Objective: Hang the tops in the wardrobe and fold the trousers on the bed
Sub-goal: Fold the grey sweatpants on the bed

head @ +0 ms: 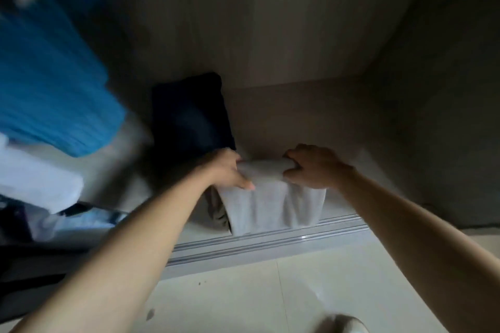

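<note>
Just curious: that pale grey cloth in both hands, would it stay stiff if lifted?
Probably floppy: the grey cloth sags in folds below the left hand and right hand. Likely light, as it bunches up easily in their grip.

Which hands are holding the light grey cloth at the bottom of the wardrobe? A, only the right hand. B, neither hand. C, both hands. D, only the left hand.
C: the left hand and the right hand each grip one end of the folded top edge of the grey cloth.
</note>
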Motion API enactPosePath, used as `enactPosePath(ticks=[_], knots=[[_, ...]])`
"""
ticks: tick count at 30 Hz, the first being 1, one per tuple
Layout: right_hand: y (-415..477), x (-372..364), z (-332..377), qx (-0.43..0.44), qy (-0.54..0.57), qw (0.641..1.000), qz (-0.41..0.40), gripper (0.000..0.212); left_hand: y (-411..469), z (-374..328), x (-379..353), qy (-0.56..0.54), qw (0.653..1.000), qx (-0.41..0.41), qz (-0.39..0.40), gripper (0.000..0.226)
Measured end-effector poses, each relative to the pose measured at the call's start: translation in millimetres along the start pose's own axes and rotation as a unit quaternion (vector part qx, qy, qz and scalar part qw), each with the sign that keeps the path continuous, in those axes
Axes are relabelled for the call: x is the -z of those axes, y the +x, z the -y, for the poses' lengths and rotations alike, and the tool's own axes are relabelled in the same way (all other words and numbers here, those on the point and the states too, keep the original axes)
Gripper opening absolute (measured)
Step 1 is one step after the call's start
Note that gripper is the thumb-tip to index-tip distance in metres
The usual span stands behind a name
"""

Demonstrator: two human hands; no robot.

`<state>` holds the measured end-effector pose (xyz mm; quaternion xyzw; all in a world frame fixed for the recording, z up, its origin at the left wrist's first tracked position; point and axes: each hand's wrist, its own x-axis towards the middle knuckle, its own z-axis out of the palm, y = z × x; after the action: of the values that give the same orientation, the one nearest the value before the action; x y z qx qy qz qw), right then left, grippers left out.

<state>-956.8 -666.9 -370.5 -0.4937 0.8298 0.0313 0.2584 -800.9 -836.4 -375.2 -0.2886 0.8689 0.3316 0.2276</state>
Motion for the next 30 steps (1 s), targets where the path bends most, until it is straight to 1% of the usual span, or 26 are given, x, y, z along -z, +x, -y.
enactPosePath(ticks=[1, 3, 4, 6, 8, 10, 13, 14, 16, 17, 18, 19, 21, 22, 23, 24, 26, 27, 28, 30], knots=[[12.8, -1.9, -5.1, -0.006, 0.019, 1.000, 0.002, 0.049, 12.5, 4.8, 4.0, -0.002, 1.000, -0.003, 0.010, 0.053], [35.2, -5.3, -16.8, -0.024, 0.055, 0.998, 0.001, 0.038, 37.0, 12.5, 9.4, -0.016, 1.000, -0.012, 0.018, 0.059], [45.6, -7.1, -23.7, -0.033, 0.072, 0.997, -0.006, 0.034, 48.7, 13.9, 9.8, -0.020, 1.000, -0.020, 0.013, 0.062], [63.5, -12.6, -37.3, -0.050, 0.125, 0.990, -0.032, 0.036, 70.1, 16.1, 8.5, -0.027, 0.999, -0.038, -0.017, 0.071], [77.6, -22.2, -50.6, -0.068, 0.181, 0.979, -0.068, 0.050, 89.9, 21.3, 4.1, -0.037, 0.997, -0.045, -0.059, 0.075], [89.3, -40.0, -62.2, -0.086, 0.202, 0.969, -0.110, 0.070, 107.5, 30.8, -5.2, -0.047, 0.993, -0.042, -0.101, 0.076], [98.3, -80.5, -67.6, -0.154, 0.228, 0.948, -0.158, 0.080, 120.6, 49.0, -33.5, -0.059, 0.982, -0.024, -0.177, 0.071], [95.9, -94.8, -63.5, -0.181, 0.257, 0.934, -0.167, 0.081, 120.4, 54.3, -46.8, -0.074, 0.974, -0.020, -0.215, 0.068], [82.9, -120.9, -51.5, -0.219, 0.344, 0.893, -0.190, 0.088, 113.2, 58.9, -77.9, -0.124, 0.939, -0.013, -0.321, 0.070], [74.3, -131.7, -45.5, -0.229, 0.371, 0.878, -0.200, 0.093, 107.1, 59.7, -93.5, -0.154, 0.918, -0.002, -0.365, 0.077], [65.8, -141.4, -40.7, -0.231, 0.380, 0.871, -0.209, 0.098, 100.8, 60.4, -107.8, -0.193, 0.901, 0.017, -0.389, 0.086], [58.0, -150.1, -37.3, -0.230, 0.380, 0.869, -0.217, 0.102, 95.2, 61.5, -119.4, -0.240, 0.888, 0.048, -0.390, 0.097], [46.0, -165.5, -32.8, -0.233, 0.373, 0.866, -0.237, 0.108, 86.8, 64.3, -136.3, -0.311, 0.873, 0.144, -0.348, 0.117], [42.8, -171.2, -31.8, -0.237, 0.366, 0.865, -0.248, 0.109, 83.8, 64.5, -140.4, -0.313, 0.873, 0.183, -0.326, 0.123], [42.1, -175.3, -30.8, -0.235, 0.357, 0.866, -0.259, 0.109, 81.5, 63.9, -141.9, -0.308, 0.878, 0.199, -0.307, 0.122], [43.2, -177.7, -30.1, -0.227, 0.350, 0.868, -0.270, 0.106, 81.2, 63.0, -142.0, -0.315, 0.883, 0.190, -0.293, 0.110], [47.7, -176.8, -30.7, -0.208, 0.354, 0.866, -0.287, 0.103, 81.4, 56.6, -139.6, -0.371, 0.874, 0.144, -0.278, 0.058], [50.2, -174.4, -32.3, -0.203, 0.361, 0.861, -0.294, 0.102, 82.2, 52.4, -138.2, -0.391, 0.869, 0.129, -0.275, 0.042], [52.5, -171.7, -35.3, -0.201, 0.366, 0.857, -0.303, 0.100, 82.6, 47.9, -137.1, -0.397, 0.867, 0.122, -0.276, 0.036], [55.7, -167.9, -44.3, -0.195, 0.360, 0.851, -0.328, 0.091, 84.3, 37.8, -136.0, -0.396, 0.863, 0.117, -0.291, 0.033]])
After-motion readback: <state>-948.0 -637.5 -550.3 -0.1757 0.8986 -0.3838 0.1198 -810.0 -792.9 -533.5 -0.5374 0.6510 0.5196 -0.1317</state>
